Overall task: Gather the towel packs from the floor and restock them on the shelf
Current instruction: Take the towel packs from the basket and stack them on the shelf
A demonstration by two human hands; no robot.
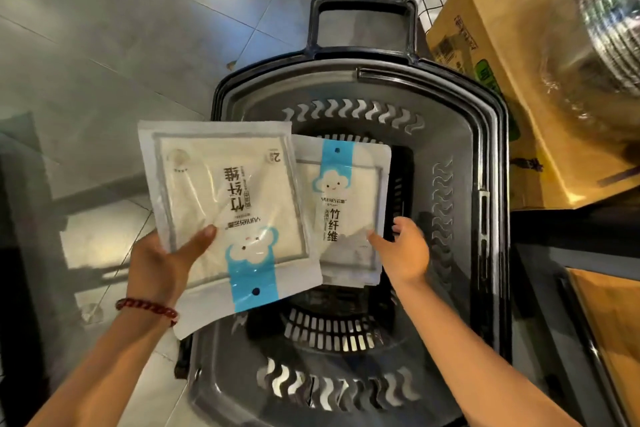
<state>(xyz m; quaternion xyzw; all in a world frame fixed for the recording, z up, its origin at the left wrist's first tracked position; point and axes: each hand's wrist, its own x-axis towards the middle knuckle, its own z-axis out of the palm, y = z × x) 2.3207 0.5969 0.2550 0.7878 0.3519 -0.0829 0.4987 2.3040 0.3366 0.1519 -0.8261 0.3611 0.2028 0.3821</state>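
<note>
Basket [450, 121] stands on the floor [104, 28], its middle open. Left hand [162, 263] grips the first towel pack [221, 204] over the basket's left rim. Right hand [403, 250] pinches the second towel pack [343, 204] by its right edge, above the middle.

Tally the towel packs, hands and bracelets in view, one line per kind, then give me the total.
Towel packs: 2, the left towel pack held by the left hand and the right towel pack pinched by the right hand; layered edges beneath it may hide more.
Hands: 2
Red bracelet: 1
Total: 5
</note>
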